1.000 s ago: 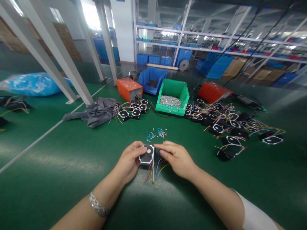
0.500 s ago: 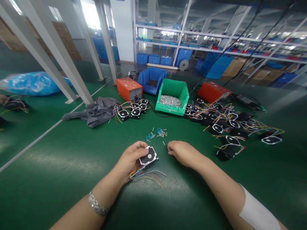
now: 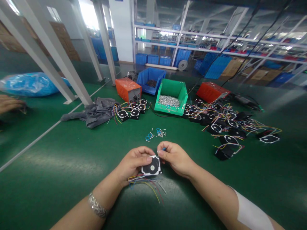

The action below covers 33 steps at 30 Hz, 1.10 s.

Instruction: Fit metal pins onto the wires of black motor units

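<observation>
Far left of the hands, another person's hand (image 3: 9, 103) lies at the mat edge, a blue bag (image 3: 31, 83) behind it. Grey cloth (image 3: 96, 111) sits up-left of the hands, an orange box (image 3: 128, 89) beyond it, a few motors (image 3: 131, 111) with wires just beside the cloth. Left hand (image 3: 133, 164), bracelet (image 3: 97, 206) on the wrist, grips a small black motor (image 3: 151, 167) by its left side, fingers curled over the top edge; coloured wires (image 3: 148, 185) trail from it onto the green mat (image 3: 59, 179) toward the person. Loose screws (image 3: 157, 133) lie just beyond both hands; farther back a green bin (image 3: 173, 96) of screws, blue bin (image 3: 151, 80) behind. Right hand (image 3: 176, 158) is close against the left, fingertips pinched on a small blue piece (image 3: 164, 149) at the motor's upper right corner; what it is, can't tell. Right of the hands, well apart, a motor pile (image 3: 225, 127) with tangled wires, a red box (image 3: 211, 91) past it.
</observation>
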Each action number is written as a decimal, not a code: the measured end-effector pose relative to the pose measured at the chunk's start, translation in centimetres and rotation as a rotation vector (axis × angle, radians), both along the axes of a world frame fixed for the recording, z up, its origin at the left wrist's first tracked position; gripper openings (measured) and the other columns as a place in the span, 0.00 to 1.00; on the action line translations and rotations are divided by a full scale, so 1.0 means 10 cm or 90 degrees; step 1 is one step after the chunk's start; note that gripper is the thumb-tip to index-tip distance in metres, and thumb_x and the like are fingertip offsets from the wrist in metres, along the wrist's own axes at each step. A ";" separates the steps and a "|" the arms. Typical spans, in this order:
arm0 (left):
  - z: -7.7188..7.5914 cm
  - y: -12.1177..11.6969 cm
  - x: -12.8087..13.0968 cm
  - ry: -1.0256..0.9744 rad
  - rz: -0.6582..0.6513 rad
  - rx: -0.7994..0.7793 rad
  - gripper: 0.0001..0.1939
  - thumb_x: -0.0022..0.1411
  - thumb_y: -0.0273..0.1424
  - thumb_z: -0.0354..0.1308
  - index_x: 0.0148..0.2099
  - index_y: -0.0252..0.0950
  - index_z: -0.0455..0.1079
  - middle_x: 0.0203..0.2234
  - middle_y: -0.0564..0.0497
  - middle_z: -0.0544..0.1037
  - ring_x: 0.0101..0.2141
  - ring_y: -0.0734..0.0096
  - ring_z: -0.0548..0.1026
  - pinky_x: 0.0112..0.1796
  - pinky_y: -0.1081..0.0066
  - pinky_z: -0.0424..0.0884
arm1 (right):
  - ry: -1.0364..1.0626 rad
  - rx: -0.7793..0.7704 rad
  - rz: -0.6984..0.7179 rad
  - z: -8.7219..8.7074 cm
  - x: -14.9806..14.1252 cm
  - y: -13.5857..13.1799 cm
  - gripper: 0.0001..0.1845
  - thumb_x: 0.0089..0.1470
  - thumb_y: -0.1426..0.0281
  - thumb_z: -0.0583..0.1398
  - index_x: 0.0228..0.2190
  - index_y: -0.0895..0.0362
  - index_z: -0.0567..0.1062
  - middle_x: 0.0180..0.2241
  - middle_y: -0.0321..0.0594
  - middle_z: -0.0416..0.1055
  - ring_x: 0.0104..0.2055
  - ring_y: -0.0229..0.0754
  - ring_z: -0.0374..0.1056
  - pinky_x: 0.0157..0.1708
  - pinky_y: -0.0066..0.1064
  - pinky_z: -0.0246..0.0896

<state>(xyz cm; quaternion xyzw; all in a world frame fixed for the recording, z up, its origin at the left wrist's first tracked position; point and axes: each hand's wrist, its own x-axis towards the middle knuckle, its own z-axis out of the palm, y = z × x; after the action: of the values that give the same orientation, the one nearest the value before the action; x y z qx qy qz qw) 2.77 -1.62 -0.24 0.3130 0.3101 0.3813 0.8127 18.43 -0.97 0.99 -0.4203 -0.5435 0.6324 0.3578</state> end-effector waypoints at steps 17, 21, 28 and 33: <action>0.02 0.26 -0.32 0.285 0.164 0.114 0.11 0.44 0.32 0.59 0.31 0.33 0.64 0.19 0.54 0.71 0.18 0.80 0.66 0.20 0.79 0.58 | -0.180 0.081 -0.133 -0.03 0.18 0.16 0.08 0.44 0.70 0.55 0.28 0.60 0.70 0.18 0.31 0.60 0.18 0.31 0.55 0.18 0.24 0.53; -0.08 0.42 -0.51 0.508 0.267 0.213 0.13 0.46 0.37 0.55 0.31 0.34 0.61 0.18 0.55 0.70 0.19 0.76 0.66 0.21 0.76 0.60 | -0.104 -0.018 -0.131 -0.07 0.17 0.17 0.09 0.39 0.71 0.57 0.27 0.61 0.68 0.15 0.29 0.58 0.17 0.30 0.54 0.14 0.22 0.49; -0.04 0.45 -0.63 0.830 0.450 0.338 0.14 0.46 0.39 0.53 0.33 0.35 0.64 0.30 0.46 0.70 0.33 0.63 0.67 0.33 0.67 0.59 | -0.103 -0.043 -0.104 0.04 0.20 0.14 0.11 0.36 0.70 0.59 0.26 0.61 0.68 0.16 0.28 0.56 0.15 0.27 0.49 0.13 0.21 0.42; 0.18 0.24 -0.51 1.108 0.328 0.469 0.18 0.53 0.44 0.42 0.21 0.38 0.61 0.16 0.51 0.66 0.21 0.67 0.65 0.24 0.71 0.56 | -0.294 0.160 -0.131 0.61 0.61 0.10 0.12 0.39 0.68 0.59 0.31 0.59 0.71 0.17 0.29 0.56 0.18 0.30 0.52 0.17 0.24 0.47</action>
<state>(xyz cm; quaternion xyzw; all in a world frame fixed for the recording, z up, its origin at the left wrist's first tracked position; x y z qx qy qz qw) -2.33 0.81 1.55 0.6420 0.7215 0.2558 0.0429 24.51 0.06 7.10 -0.5584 -0.6392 0.4081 0.3362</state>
